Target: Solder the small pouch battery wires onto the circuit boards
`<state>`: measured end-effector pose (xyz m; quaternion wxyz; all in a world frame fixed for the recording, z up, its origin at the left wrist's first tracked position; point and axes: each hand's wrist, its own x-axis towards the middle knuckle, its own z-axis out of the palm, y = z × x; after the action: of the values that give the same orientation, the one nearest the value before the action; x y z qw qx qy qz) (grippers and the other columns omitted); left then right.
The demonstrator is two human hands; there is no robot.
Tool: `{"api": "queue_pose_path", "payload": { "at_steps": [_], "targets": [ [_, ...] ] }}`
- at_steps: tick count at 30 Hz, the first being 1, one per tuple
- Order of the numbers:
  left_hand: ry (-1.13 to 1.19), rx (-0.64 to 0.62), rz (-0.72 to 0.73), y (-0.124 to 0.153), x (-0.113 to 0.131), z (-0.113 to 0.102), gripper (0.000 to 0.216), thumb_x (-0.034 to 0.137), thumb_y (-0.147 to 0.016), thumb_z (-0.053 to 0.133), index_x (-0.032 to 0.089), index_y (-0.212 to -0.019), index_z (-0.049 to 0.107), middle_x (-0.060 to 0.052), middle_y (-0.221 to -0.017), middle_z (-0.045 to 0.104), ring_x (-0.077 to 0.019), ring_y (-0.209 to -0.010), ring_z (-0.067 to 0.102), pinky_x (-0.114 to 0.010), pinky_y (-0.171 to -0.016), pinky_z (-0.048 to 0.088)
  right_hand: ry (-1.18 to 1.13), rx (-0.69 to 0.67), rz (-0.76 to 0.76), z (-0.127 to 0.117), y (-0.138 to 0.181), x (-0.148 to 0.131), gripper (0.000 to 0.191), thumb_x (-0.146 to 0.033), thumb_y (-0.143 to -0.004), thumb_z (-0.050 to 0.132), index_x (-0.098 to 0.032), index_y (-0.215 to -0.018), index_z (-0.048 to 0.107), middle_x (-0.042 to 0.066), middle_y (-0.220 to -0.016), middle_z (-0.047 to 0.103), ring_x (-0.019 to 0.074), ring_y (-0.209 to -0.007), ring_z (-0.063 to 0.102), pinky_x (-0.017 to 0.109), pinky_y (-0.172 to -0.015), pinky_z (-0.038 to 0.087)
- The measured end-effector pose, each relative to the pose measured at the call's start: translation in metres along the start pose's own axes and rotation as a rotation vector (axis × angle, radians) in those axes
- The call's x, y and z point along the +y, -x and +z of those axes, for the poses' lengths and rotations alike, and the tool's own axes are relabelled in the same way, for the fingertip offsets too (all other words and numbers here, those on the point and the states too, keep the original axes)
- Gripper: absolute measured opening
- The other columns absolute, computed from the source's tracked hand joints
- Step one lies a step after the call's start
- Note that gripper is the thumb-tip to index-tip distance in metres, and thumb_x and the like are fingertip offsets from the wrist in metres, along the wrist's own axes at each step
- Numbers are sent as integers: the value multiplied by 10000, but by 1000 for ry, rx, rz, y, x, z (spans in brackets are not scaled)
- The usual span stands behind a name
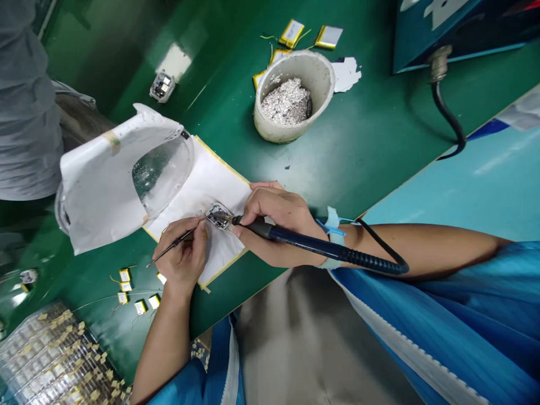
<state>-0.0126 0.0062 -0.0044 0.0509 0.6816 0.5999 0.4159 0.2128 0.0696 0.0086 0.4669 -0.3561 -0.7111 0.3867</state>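
Lying on the white sheet [221, 256], the small open device [218, 217] was seen in the head view between the two hands, with its inner parts exposed. By the left hand [182, 253], a thin metal tool [172, 246] was held; this grip was closed around it, and its tip was brought to the edge of the device. By the right hand [280, 222], a soldering iron [304, 240] was held like a pen, the grip being pressed together on its handle. The iron's tip was placed over the device, but whether contact was made could not be told. The sheet was laid on the green counter [219, 73], and partly covered by a white hood [97, 194] with a clear window. Beyond the right hand, a pale round container [270, 133] was filled partly with silvery scraps [287, 104]. Behind it, flat yellow-edged cells [291, 33] were scattered.
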Motion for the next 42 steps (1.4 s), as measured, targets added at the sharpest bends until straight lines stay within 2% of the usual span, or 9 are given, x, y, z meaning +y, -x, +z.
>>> {"api": "queue_pose_path", "payload": {
  "at_steps": [12,16,18,22,25,28,32,37,42],
  "targets": [
    [-16,-29,-22,-1,5,-3,135,216,-993,782,194,-1109,714,-58,-989,822,-194,-925,824,-344,-851,671,-41,127,39,-4,0,1,214,-225,-924,782,-268,-856,584,-31,-761,694,170,-668,671,412,-857,606],
    [-36,56,26,-2,10,-18,168,266,-1107,535,205,-1148,686,-112,-1170,800,-252,-1123,809,-459,-969,672,-34,187,2,-4,0,2,215,-241,-924,803,-273,-882,594,-28,-771,706,180,-679,685,445,-913,632],
    [-129,-28,71,-2,15,-21,229,266,-1113,488,210,-1194,695,-134,-1300,775,-249,-1168,794,-417,-927,669,-27,209,-14,-2,0,3,218,-248,-922,813,-278,-891,599,-43,-750,687,174,-657,669,471,-972,640],
    [-392,-348,121,-3,32,-13,325,344,-1020,708,207,-1314,692,-158,-1379,754,-250,-1125,804,-311,-755,638,3,232,-13,1,3,4,191,-236,-922,808,-288,-914,625,-53,-756,682,177,-682,693,515,-1072,644],
    [-397,-343,152,-1,45,-17,354,302,-969,741,221,-1309,683,-122,-1278,779,-228,-1069,815,-298,-767,646,37,252,-19,2,7,7,163,-266,-940,801,-293,-937,640,-31,-789,715,210,-778,747,514,-1058,666],
    [-325,-317,191,10,46,-47,417,290,-919,741,244,-1327,668,-111,-1253,774,-227,-1105,808,-305,-846,665,42,268,-24,4,8,12,162,-276,-957,796,-296,-946,636,-17,-813,731,242,-873,776,526,-1051,678],
    [-299,-151,74,25,9,-111,374,312,-932,729,242,-1295,678,-116,-1192,755,-231,-1070,788,-324,-811,669,29,265,-58,8,9,16,157,-301,-976,791,-293,-950,637,-15,-824,727,258,-878,775,555,-999,696],
    [-649,55,-339,10,-83,-180,383,508,-962,675,189,-1171,706,-116,-1120,756,-206,-896,741,-312,-719,614,26,250,-72,9,8,15,152,-310,-995,771,-299,-953,625,-25,-801,710,246,-819,754,559,-1021,680],
    [-790,14,-326,-39,-145,-171,495,563,-938,660,137,-1184,724,-192,-1136,748,-321,-1041,747,-476,-924,630,41,234,-90,7,6,10,154,-292,-1009,750,-300,-951,607,-26,-804,702,235,-819,757,504,-1037,670]
  ]
}}
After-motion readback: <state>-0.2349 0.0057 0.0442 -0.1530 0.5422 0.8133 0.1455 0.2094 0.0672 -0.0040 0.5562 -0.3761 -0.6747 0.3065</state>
